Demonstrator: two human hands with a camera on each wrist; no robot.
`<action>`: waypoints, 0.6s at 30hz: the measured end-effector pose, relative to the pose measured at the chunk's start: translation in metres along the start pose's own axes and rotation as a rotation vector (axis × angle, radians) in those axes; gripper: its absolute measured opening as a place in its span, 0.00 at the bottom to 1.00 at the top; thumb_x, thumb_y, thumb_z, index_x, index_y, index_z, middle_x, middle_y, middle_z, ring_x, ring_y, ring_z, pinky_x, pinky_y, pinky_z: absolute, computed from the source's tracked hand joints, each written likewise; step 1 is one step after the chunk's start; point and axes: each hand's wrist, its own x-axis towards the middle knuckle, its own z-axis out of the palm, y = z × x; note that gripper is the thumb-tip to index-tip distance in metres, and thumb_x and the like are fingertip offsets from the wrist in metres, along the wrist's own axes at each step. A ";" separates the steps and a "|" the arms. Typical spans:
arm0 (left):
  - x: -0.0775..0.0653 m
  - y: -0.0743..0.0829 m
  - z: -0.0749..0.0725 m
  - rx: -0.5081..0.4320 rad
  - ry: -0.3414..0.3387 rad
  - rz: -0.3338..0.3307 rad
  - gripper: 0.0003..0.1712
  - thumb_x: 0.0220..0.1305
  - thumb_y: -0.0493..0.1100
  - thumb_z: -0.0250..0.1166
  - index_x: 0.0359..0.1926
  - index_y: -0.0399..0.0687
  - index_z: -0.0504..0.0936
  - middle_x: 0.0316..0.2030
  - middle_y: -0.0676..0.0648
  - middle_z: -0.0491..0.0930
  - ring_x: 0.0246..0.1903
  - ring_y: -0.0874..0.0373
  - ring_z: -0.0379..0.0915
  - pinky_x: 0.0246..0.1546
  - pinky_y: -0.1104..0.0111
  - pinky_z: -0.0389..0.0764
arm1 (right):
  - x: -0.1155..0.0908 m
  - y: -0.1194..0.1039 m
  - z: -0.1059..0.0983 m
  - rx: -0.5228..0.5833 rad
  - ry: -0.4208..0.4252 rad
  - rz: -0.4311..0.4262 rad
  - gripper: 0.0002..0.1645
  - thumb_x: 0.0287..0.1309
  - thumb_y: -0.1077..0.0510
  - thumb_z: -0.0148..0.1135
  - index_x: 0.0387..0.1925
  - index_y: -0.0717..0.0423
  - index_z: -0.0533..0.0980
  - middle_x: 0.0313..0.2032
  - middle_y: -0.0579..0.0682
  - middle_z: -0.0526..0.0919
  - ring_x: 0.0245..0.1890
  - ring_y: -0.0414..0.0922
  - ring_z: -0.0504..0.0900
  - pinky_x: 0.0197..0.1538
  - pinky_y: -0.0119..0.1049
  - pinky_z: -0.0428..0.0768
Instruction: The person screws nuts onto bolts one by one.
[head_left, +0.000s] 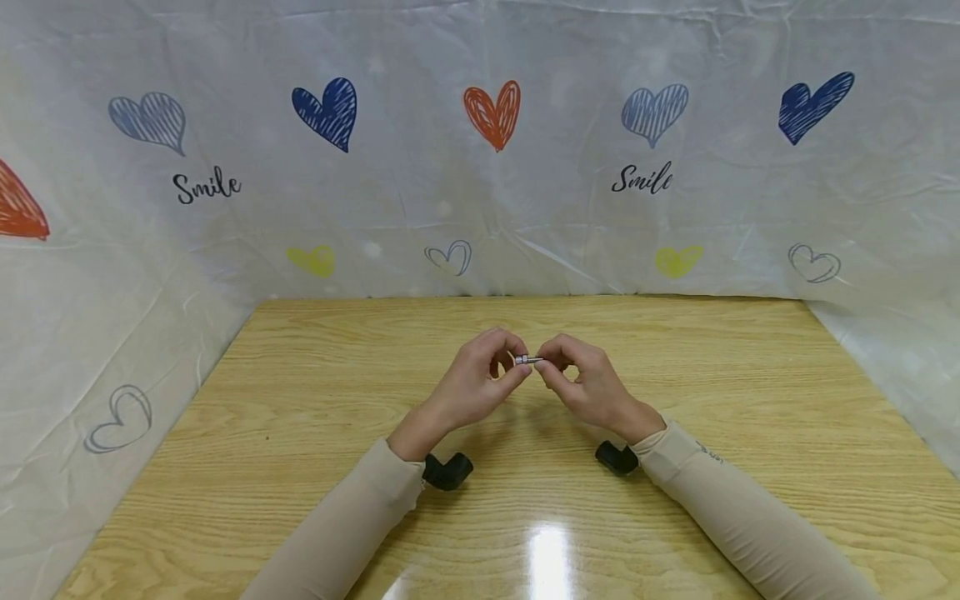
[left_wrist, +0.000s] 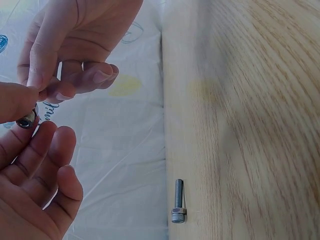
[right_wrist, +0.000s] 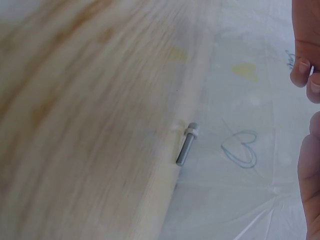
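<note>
In the head view, a small metal bolt with a nut (head_left: 523, 359) is held up between both hands above the table. My left hand (head_left: 476, 379) pinches it at the head end. From the other side, my right hand (head_left: 588, 379) pinches the threaded end with thumb and index finger. The left wrist view shows the held bolt's socket head (left_wrist: 25, 121) beside the left thumb; the fingers hide the rest. Another bolt with a nut (left_wrist: 178, 201) lies on the table near its far edge, also in the right wrist view (right_wrist: 186, 144); I cannot make it out in the head view.
A wood-grain table (head_left: 337, 367) spreads beneath the hands. White sheeting (head_left: 558, 192) printed with hearts and words hangs behind it and along the sides. Dark wrist-worn pieces (head_left: 447, 472) stick out below the sleeves. Light glares off the table's near part.
</note>
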 end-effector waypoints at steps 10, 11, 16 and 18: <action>0.000 0.001 -0.001 0.013 -0.001 -0.013 0.03 0.66 0.39 0.62 0.39 0.46 0.77 0.35 0.52 0.75 0.30 0.62 0.70 0.29 0.65 0.72 | 0.008 -0.028 -0.006 -0.006 -0.001 0.006 0.04 0.64 0.68 0.56 0.35 0.68 0.73 0.25 0.52 0.76 0.23 0.40 0.74 0.30 0.34 0.75; 0.000 0.000 -0.001 0.014 -0.001 -0.012 0.03 0.66 0.39 0.62 0.39 0.46 0.77 0.35 0.52 0.75 0.30 0.62 0.70 0.29 0.66 0.72 | 0.008 -0.029 -0.006 -0.008 -0.002 0.007 0.04 0.65 0.67 0.56 0.36 0.68 0.73 0.25 0.52 0.76 0.24 0.40 0.74 0.30 0.34 0.75; -0.001 0.000 -0.001 0.020 -0.003 -0.013 0.02 0.66 0.40 0.62 0.39 0.46 0.78 0.35 0.52 0.75 0.30 0.63 0.70 0.28 0.67 0.72 | 0.008 -0.028 -0.006 -0.014 -0.006 0.010 0.02 0.64 0.68 0.56 0.36 0.67 0.74 0.27 0.53 0.78 0.25 0.41 0.74 0.30 0.35 0.76; -0.001 0.000 -0.001 0.021 -0.002 -0.010 0.03 0.67 0.40 0.62 0.39 0.46 0.78 0.35 0.52 0.76 0.30 0.62 0.70 0.29 0.66 0.73 | 0.007 -0.028 -0.006 -0.016 -0.007 0.009 0.02 0.64 0.69 0.56 0.36 0.66 0.74 0.28 0.54 0.78 0.25 0.41 0.74 0.30 0.36 0.76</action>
